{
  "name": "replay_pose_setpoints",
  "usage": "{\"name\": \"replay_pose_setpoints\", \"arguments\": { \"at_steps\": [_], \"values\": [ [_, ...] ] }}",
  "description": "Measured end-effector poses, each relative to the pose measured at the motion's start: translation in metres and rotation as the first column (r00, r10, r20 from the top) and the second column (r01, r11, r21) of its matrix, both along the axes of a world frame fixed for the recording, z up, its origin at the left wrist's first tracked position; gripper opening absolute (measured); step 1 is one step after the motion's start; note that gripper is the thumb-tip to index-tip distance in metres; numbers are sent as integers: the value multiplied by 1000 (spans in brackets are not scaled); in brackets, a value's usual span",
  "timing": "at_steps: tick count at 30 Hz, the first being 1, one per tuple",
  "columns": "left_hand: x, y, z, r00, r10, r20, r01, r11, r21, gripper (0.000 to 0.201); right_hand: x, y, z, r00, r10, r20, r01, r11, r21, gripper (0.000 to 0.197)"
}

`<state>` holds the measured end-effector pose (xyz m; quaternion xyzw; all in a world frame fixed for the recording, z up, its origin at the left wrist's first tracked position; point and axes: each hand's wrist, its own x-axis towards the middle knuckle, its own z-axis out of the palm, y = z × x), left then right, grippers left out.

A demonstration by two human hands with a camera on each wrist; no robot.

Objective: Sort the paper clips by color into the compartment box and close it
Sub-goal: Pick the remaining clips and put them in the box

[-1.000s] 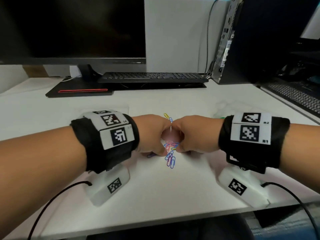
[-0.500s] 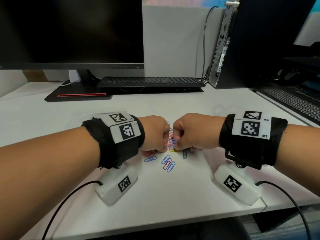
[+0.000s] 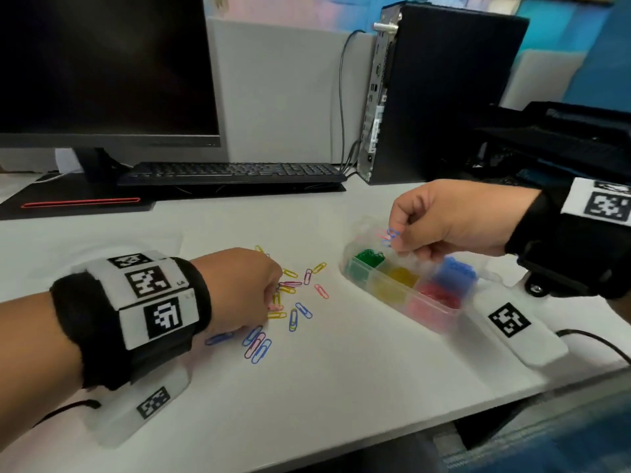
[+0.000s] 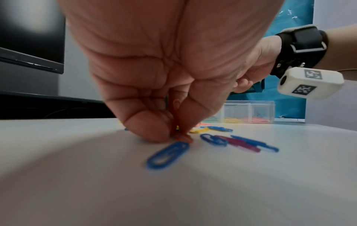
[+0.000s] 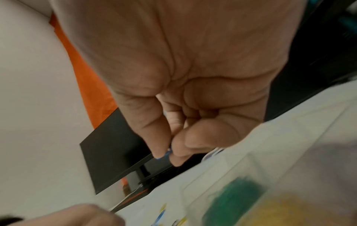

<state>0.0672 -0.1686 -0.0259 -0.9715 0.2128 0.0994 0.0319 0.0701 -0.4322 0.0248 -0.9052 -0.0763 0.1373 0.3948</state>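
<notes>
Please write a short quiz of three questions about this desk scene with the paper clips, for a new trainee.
1. True or false: the compartment box has its lid shut.
2. Which colour is the paper clip pinched in the right hand? A green, B blue, C yellow.
3. Fill in: the left hand is down at the loose clips on the ____.

Key
1. False: the box is open, and green, yellow, red and blue clips show in separate compartments.
2. B: a blue clip, held above the box.
3. Desk: the fingers pinch a reddish clip there.
</notes>
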Motion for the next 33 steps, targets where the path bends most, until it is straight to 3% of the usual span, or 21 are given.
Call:
{"name": "replay_pose_setpoints", "arguments": {
  "at_steps": [5, 11, 24, 33],
  "values": [
    [4, 3, -1, 1000, 4, -2, -4, 1000, -26, 10, 2, -39, 3, 995, -94, -24, 93, 996, -14, 19],
    [9, 7, -5, 999, 30, -39, -32, 997, -69, 12, -2, -58, 3, 995, -57, -82, 60, 997, 39, 18],
    [15, 8, -15, 993, 117, 31, -115, 991, -62, 20, 9, -99, -16, 974, -226, -23, 227, 973, 42, 22],
    [20, 13, -17, 997, 64, -36, -67, 994, -91, 33, 9, -116, -22, 977, -208, 40, 206, 977, 47, 11]
  ]
}}
